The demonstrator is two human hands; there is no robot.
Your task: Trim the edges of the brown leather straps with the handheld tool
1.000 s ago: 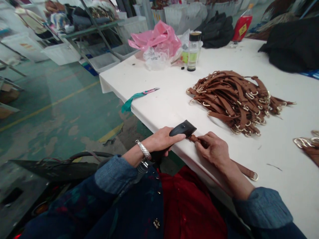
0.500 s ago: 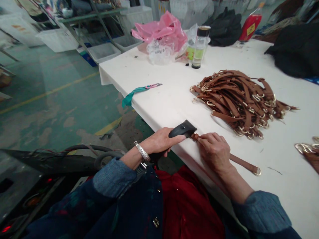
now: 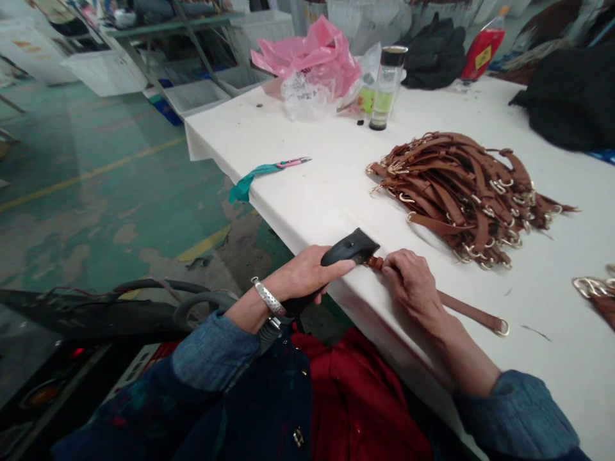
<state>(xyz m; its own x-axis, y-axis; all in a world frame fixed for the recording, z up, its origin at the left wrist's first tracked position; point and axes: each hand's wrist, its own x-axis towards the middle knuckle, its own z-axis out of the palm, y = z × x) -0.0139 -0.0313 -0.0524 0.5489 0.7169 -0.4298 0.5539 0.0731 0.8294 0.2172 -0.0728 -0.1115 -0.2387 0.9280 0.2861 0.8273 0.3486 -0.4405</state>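
Brown, flat leather-like strap [image 3: 473,312] lies on a white table [image 3: 327,192], pinched by the right hand [image 3: 414,282], its tip apparently meeting the black handheld tool [image 3: 348,248] the left hand [image 3: 300,274] grips.

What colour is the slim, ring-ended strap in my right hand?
Brown; the slim, ring-ended strap shows best in the head view.

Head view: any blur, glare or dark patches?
Head view: white bin at upper left smeared, pile of brown straps clearer; head view: white table bright without harsh glare, black machine at lower left murky, black tool in left hand dark but readable in outline.
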